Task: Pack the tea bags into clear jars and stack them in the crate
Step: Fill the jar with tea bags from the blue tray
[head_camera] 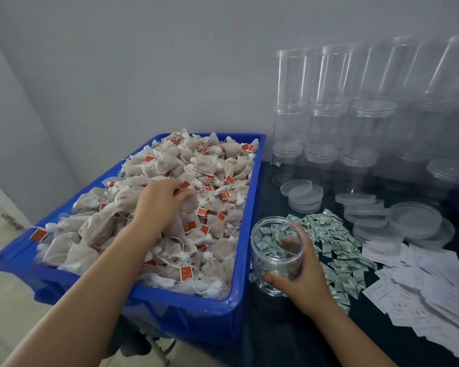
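Note:
A blue plastic crate [245,205] on the left is heaped with beige tea bags [217,165] that carry red tags. My left hand [162,200] lies on top of the heap near its middle, fingers curled into the bags around a red tag. My right hand [302,274] grips an open clear jar [276,250] that stands on the dark table just right of the crate. The jar is empty; small green packets show through its wall.
Stacked empty clear jars [326,123] line the wall at the back right. Loose clear lids [302,194] lie in front of them. Small green-and-white packets [337,250] are spread beside the jar, and white paper slips [421,292] lie at the right.

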Tool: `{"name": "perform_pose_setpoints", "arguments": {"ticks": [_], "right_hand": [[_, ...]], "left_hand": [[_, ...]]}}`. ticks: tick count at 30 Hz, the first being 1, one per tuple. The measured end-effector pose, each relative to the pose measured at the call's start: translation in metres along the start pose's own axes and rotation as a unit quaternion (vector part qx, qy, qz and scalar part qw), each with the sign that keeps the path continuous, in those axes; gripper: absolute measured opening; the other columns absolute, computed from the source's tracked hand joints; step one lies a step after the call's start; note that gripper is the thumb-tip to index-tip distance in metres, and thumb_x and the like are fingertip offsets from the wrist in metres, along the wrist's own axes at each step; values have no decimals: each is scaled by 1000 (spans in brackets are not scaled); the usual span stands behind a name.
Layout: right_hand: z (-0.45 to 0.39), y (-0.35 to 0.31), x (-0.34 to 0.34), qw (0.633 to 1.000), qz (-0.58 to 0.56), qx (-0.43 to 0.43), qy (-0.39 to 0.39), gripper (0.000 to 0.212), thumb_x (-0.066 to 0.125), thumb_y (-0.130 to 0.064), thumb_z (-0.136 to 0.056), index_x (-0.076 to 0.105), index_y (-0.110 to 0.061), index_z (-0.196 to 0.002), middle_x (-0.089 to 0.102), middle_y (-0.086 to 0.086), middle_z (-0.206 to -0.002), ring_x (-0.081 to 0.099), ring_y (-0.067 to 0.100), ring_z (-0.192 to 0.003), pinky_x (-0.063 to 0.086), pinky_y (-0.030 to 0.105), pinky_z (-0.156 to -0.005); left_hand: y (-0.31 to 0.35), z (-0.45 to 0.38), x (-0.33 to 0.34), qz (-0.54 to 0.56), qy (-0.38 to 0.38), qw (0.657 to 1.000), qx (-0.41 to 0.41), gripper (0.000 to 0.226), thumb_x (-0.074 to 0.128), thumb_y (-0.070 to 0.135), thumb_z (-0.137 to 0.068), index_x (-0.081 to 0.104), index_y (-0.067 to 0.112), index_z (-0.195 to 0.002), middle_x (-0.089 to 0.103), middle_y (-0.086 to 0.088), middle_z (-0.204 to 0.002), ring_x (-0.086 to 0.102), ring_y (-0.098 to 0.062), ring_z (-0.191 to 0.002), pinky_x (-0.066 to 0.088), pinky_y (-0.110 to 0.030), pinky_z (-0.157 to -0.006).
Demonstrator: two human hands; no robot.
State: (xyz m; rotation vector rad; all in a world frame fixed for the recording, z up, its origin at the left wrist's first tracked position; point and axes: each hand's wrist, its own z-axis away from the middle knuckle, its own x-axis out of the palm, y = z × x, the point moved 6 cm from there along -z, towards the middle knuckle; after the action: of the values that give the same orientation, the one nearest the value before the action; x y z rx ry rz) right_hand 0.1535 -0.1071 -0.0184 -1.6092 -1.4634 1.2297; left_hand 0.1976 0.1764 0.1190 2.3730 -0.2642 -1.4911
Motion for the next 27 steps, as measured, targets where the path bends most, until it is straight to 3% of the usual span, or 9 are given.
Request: {"name": "perform_pose_setpoints", "arguments": {"ticks": [3, 7, 11, 13, 17, 20, 23, 27], "right_hand": [[0, 0, 0, 1000, -1, 2, -1, 104, 85, -60, -48, 22, -78, -129, 50, -16, -127, 50, -15, -113, 43, 1, -80], [1, 0, 1, 1000, -7, 8, -2, 103, 84, -58, -49, 21, -79, -127, 49, -17, -128, 49, -17, -113, 44, 0, -79], [0, -1, 1, 1000, -10, 7, -1, 103, 84, -56, -49, 22, -79, -127, 49, -16, -128, 48, -16, -115, 43, 0, -80], [0, 0, 1, 1000, -9, 7, 0, 103, 84, -56, -49, 22, -78, -128, 49, -17, -128, 49, -15, -115, 43, 0, -80], [1, 1, 0, 1000, -12, 15, -1, 104, 85, -56, -51, 23, -74, -132, 50, -17, -128, 51, -13, -115, 44, 2, -80], [-1, 3, 2, 999, -28, 22, -8, 109, 88, -55, -52, 27, -58, -142, 55, -20, -127, 58, -3, -114, 49, 9, -81], [0, 3, 3, 999, -32, 23, -7, 109, 88, -60, -53, 27, -56, -143, 55, -25, -128, 58, 1, -118, 50, 14, -87], [0, 3, 1, 999, -30, 29, -1, 108, 87, -64, -51, 22, -69, -137, 47, -33, -136, 50, -6, -126, 45, 14, -96]], "left_hand": [[19, 0, -1, 105, -8, 994, 33, 31, 60, 34, -91, 60, 8, -74, 58, -4, -65, 50, -13, -56, 39, -25, -56], [50, 1, -8, 158, -38, 984, 73, 25, 59, 35, -91, 63, 14, -80, 61, 0, -70, 54, -11, -62, 41, -22, -60], [86, 8, -17, 272, -87, 954, 92, 16, 62, 34, -89, 68, 20, -84, 70, -5, -82, 65, -26, -79, 55, -36, -76], [108, 17, -16, 294, -123, 940, 121, 12, 64, 33, -87, 69, 23, -83, 71, -2, -83, 66, -21, -80, 56, -32, -78], [140, 36, -1, 242, -203, 932, 177, 9, 63, 34, -87, 66, 27, -82, 67, 6, -78, 62, -6, -72, 51, -14, -69], [153, 48, 15, 140, -236, 935, 222, 10, 62, 36, -88, 66, 27, -87, 64, 11, -78, 58, -1, -71, 46, -9, -64], [160, 57, 27, 70, -242, 932, 262, 20, 61, 34, -91, 70, 18, -98, 68, 6, -85, 60, -8, -78, 48, -18, -70], [163, 64, 38, 26, -250, 925, 286, 20, 60, 30, -93, 69, 13, -97, 68, 1, -86, 60, -13, -77, 52, -34, -77]]}}
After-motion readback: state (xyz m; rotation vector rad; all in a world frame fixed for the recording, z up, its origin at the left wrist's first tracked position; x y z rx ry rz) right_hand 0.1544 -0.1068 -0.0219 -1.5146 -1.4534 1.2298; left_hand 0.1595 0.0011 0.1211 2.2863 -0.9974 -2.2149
